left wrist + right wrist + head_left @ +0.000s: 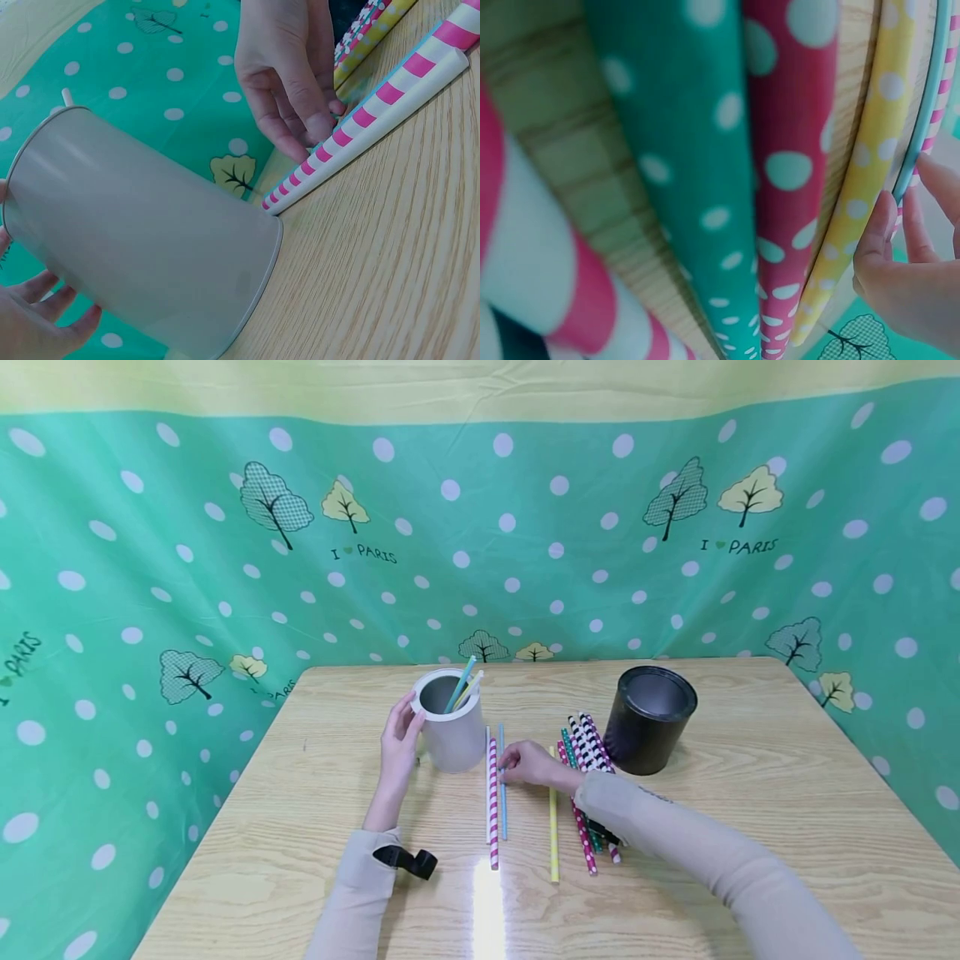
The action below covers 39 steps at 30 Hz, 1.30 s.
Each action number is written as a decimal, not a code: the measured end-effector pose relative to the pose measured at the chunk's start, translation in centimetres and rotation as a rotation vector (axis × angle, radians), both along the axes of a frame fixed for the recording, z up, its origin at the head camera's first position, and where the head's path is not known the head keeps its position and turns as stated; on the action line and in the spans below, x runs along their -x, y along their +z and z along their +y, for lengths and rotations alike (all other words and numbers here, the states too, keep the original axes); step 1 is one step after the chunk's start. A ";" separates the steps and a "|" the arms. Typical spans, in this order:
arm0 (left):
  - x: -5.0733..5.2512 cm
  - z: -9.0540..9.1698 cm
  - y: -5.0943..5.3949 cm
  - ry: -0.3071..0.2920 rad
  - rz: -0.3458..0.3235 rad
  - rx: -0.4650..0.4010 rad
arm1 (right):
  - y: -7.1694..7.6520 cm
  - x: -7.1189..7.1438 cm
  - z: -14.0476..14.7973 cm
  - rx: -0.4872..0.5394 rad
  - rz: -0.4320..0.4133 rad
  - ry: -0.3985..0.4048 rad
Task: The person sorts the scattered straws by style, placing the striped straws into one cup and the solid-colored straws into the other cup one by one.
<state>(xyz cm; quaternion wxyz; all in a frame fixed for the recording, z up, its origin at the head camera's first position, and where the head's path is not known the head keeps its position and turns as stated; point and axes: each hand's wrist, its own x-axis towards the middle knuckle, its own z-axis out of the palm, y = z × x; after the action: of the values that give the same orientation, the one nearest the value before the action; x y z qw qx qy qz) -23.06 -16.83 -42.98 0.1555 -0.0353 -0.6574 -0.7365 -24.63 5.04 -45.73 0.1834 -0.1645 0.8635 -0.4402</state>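
A: Grip?
B: Right hand (528, 764) pinches the plain blue straw (503, 818), flat on the table (270, 843), right of the grey canister (453, 743). Left hand (401, 735) curls round the canister near its rim.
A: Risks?
B: Pink-striped straw (493, 831) and white straw (435, 84) lie just beside; sloppy pinch could drag or roll them. Right sleeve (675, 831) crosses the straw pile (584, 739); a low forearm could scatter it. Uneven left-hand pull could tip the canister.
A: Counts?
B: Two canisters, grey plus black canister (647, 727). Loose: one blue, one pink-striped, one white, one yellow polka-dot straw (553, 839) apart. Inside grey: at least two, second blue straw (460, 685) and pale yellow straw (469, 690). Pile: overlapped, can't total.
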 end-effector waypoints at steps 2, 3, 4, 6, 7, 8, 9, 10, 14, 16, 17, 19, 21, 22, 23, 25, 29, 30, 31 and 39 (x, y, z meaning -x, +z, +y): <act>0.0 0.0 0.0 -0.001 0.002 0.000 | 0.0 0.0 0.1 -0.003 -0.006 0.000; 0.0 0.0 0.0 0.000 0.003 0.000 | 0.1 0.1 0.1 -0.007 -0.006 0.002; 0.0 0.0 0.0 0.001 0.004 0.001 | 0.1 0.1 0.1 -0.010 -0.013 0.000; 0.0 0.1 0.0 0.004 0.007 0.004 | 0.2 0.1 0.1 -0.018 -0.018 -0.001; 0.0 0.1 0.0 0.007 0.007 0.006 | 0.3 0.1 0.2 -0.025 -0.022 -0.004; 0.0 0.1 0.0 0.008 0.005 0.005 | 0.3 0.1 0.2 -0.031 -0.023 -0.007; 0.0 0.1 0.0 0.009 0.004 0.005 | 0.3 0.1 0.2 -0.037 -0.025 -0.008; 0.0 0.1 0.0 0.010 0.002 0.004 | 0.3 0.1 0.2 -0.041 -0.035 -0.014; 0.0 0.2 0.0 0.008 0.000 -0.003 | 0.3 0.1 0.2 -0.055 -0.041 -0.028; 0.0 0.2 0.0 0.009 0.003 -0.003 | 0.3 0.0 0.2 -0.063 -0.034 -0.033; 0.0 0.2 0.0 0.009 0.004 -0.002 | 0.4 0.0 0.2 -0.069 -0.026 -0.035; 0.0 0.2 0.1 0.011 0.005 0.000 | 0.4 -0.1 0.2 -0.083 -0.006 -0.037; 0.0 0.2 0.1 0.016 0.000 0.006 | 0.4 -0.1 0.3 -0.092 -0.002 -0.042; 0.0 0.2 0.1 0.016 -0.001 0.007 | 0.4 -0.1 0.3 -0.093 -0.002 -0.043; 0.0 0.2 0.1 0.016 -0.001 0.007 | 0.4 -0.1 0.3 -0.094 -0.003 -0.047; 0.0 0.2 0.1 0.016 -0.001 0.007 | 0.3 -0.1 0.3 -0.096 -0.003 -0.050; 0.0 0.2 0.1 0.013 0.005 0.001 | 0.3 -0.2 0.3 -0.099 -0.005 -0.064; 0.0 0.2 0.1 0.012 0.005 0.001 | 0.2 -0.2 0.3 -0.100 -0.001 -0.069; 0.0 0.2 0.1 0.012 0.006 0.000 | 0.2 -0.2 0.4 -0.100 -0.002 -0.076; 0.0 0.1 0.1 0.012 0.008 0.000 | 0.0 -0.3 0.3 -0.079 0.045 -0.087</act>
<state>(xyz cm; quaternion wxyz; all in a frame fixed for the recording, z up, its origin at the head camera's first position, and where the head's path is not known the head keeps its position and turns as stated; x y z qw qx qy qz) -23.05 -16.68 -42.91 0.1626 -0.0341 -0.6569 -0.7354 -24.36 5.37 -45.70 0.1508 -0.1294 0.8904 -0.4095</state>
